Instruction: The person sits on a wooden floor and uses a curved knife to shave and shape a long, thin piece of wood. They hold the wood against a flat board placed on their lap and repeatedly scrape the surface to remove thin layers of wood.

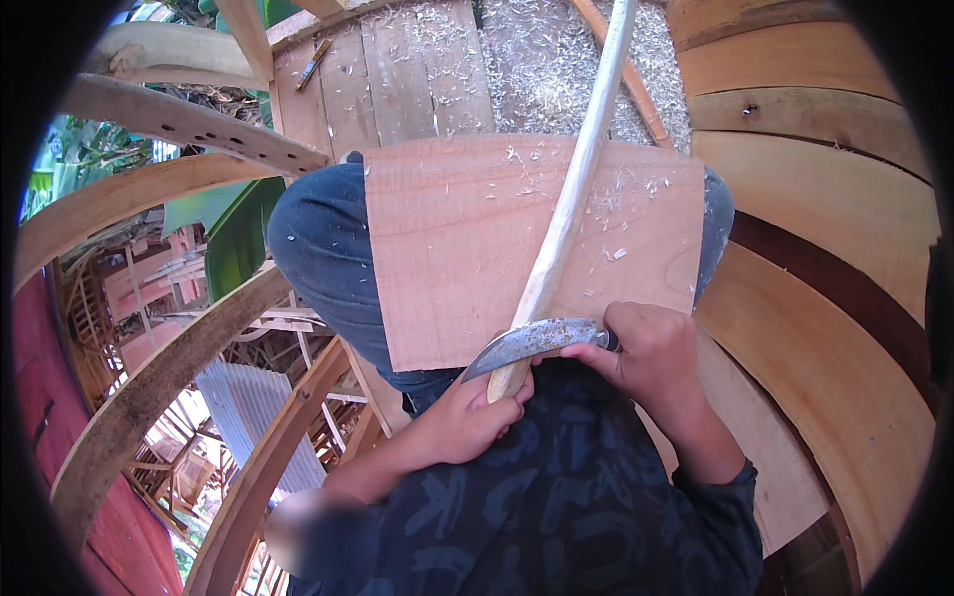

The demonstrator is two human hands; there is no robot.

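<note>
Our dark shirt with grey letters (556,507) fills the bottom of the view, close under the camera. Just above it our left hand (467,417) is wrapped tight around the thick bottom end of a long wooden stick (571,189). We see the fingers curled shut on it, with the stick's cut end poking out between them. That stick is pale and peeled, and it runs up and away from us, tilted a bit to the right, all the way to the top edge. Our right hand (651,348) is closed in a fist around the handle of a knife (527,343). We cannot see the handle because the fingers hide it. Its curved grey blade points left and lies across the stick, touching it just above our left hand. Under the stick is a flat board (447,258) of light reddish wood that rests on our knees. We wear dark blue trousers (323,248), which stick out on both sides of the board. Little wood chips lie on the board, and many more shavings (542,70) cover the plank floor (397,79) past our knees. Wide curved planks (825,199) rise on the right. Bent wooden ribs (149,377) cross on the left, and through the gaps we see wooden frames far below. Green leaves (234,233) show there too.
</note>
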